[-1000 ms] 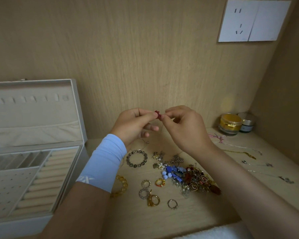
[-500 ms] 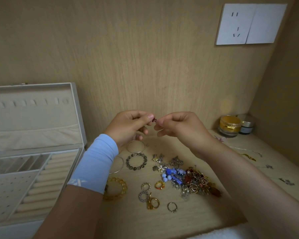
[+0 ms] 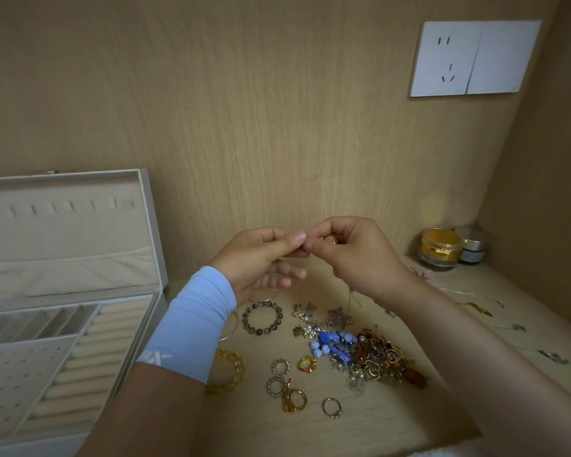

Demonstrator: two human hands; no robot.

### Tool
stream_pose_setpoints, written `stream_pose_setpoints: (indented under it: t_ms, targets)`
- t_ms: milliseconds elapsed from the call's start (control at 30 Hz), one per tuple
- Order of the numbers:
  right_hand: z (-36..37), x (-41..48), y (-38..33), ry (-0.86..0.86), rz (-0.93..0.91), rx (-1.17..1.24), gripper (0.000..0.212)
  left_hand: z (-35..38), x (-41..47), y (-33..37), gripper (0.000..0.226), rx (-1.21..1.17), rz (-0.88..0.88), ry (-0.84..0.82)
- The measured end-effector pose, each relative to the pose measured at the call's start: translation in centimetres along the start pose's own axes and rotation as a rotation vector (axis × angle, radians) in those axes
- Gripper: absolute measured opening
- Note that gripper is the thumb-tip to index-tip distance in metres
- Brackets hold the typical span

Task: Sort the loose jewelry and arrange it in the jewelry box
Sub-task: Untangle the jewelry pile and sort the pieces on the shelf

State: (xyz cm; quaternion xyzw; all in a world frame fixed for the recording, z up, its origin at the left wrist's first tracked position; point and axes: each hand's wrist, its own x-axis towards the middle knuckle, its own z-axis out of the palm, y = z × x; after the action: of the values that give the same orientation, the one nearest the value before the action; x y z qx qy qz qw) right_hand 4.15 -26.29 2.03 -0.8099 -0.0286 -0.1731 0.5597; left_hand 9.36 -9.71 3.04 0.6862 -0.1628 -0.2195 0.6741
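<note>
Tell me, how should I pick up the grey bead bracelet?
Pinch the near edge of the grey bead bracelet from above, one fingertip inside the ring, thumb outside. It lies flat on the desk, so there is nothing to slide under, and its near side looks clear.

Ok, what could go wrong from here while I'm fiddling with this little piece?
1. The left hand and right hand pinch a small piece, hidden by fingertips, over the desk near the tangled pile; dropped, it could vanish in there.
2. The left sleeve hangs over the yellow bracelet and might drag it.
</note>
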Motion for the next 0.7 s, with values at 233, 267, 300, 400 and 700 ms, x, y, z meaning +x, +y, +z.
stream_pose_setpoints:
  t_ms: [233,267,300,400,700]
  targets:
    - [-0.3,0.5,1.2,0.076,-0.151,-0.179,0.007,-0.4,-0.1,-0.1,0.017,-0.006,0.026,-0.017]
    - [-0.3,0.5,1.3,0.087,-0.182,-0.22,0.007,-0.4,-0.1,-0.1,0.017,0.004,0.029,-0.019]
    - [-0.4,0.5,1.5,0.095,-0.226,-0.275,0.008,-0.5,0.0,-0.2,0.018,0.017,0.031,-0.017]
    - [-0.8,0.7,1.8,0.078,-0.392,-0.509,0.012,-0.4,0.1,-0.2,0.018,0.071,0.042,-0.006]
    - [-0.8,0.5,1.4,-0.08,-0.157,-0.33,0.015,-1.1,-0.4,0.5,0.013,0.306,0.16,-0.023]
